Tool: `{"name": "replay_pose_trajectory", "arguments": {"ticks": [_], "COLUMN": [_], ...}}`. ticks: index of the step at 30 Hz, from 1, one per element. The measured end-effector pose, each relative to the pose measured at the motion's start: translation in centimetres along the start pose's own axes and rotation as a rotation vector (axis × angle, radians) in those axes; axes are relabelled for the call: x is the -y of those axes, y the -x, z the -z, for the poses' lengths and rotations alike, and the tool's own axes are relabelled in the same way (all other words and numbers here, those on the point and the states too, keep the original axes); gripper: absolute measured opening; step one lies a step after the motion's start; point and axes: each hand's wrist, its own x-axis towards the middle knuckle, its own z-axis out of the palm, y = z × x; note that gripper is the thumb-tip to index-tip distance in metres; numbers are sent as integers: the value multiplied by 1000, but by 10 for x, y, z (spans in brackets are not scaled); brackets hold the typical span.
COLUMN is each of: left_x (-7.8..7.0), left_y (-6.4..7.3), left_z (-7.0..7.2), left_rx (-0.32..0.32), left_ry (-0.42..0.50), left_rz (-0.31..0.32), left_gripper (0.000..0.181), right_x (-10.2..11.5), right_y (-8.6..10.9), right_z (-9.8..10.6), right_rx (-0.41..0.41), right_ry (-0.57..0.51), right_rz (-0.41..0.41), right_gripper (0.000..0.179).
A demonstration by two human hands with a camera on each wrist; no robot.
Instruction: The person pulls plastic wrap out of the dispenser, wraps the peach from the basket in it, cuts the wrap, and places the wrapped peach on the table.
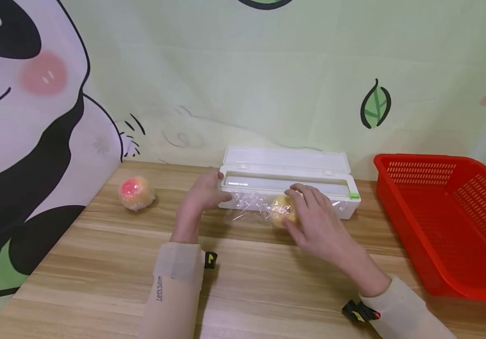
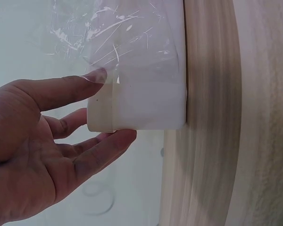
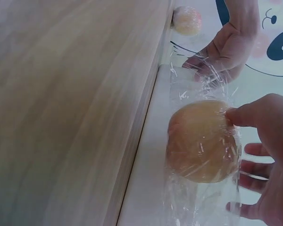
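Observation:
A white cling film dispenser [image 1: 289, 188] lies on the table with its lid raised. Clear film [image 2: 118, 37] hangs over its front. At the dispenser's left end my left hand [image 1: 204, 190] grips the corner, its thumb on the front edge beside the film and its other fingers bent round the end. A round yellowish peach [image 3: 203, 141] sits against the front with film around it. My right hand [image 1: 317, 221] holds that peach, thumb on its near side and fingers by its upper right. Farther left rests a second, pink-and-yellow peach [image 1: 136, 193] wrapped in film.
A red perforated plastic basket [image 1: 425, 254] stands on the right of the wooden table [image 1: 260, 292]. Behind the table hangs a pale green backdrop [image 1: 268, 94] with a panda drawing [image 1: 35, 117]. A small green tab [image 1: 353, 195] is at the dispenser's right end.

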Motion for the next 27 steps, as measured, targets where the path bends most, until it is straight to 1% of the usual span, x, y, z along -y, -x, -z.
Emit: {"name": "replay_pose_trajectory", "arguments": {"ticks": [5,8,11,16,19,24,27], "left_x": [-2,-2,-1,-1,0,0,0], "left_y": [0,-1,-1,0,1,1,1], "left_z": [0,0,0,0,1,1,1], "left_rx": [3,8,10,8,8,11,12], "left_ry": [0,3,9,20,22,36,36], "left_rz": [-5,-6,-6,-3,-3,0,-1], "left_gripper": [67,67,67,67,66,66,66], "right_x": [0,-1,-2,-2,-1,0,0], "right_y": [-1,-2,-2,-3,-3,-2,-3], "right_z": [0,-1,-1,0,1,2,3], "right_rx": [-30,-44,-59,-78,-59,5,31], "right_ry": [18,39,76,138,150,187,213], "right_rz": [46,80,105,111,111,106,88], "right_gripper": [39,29,26,31,39,77,91]}}
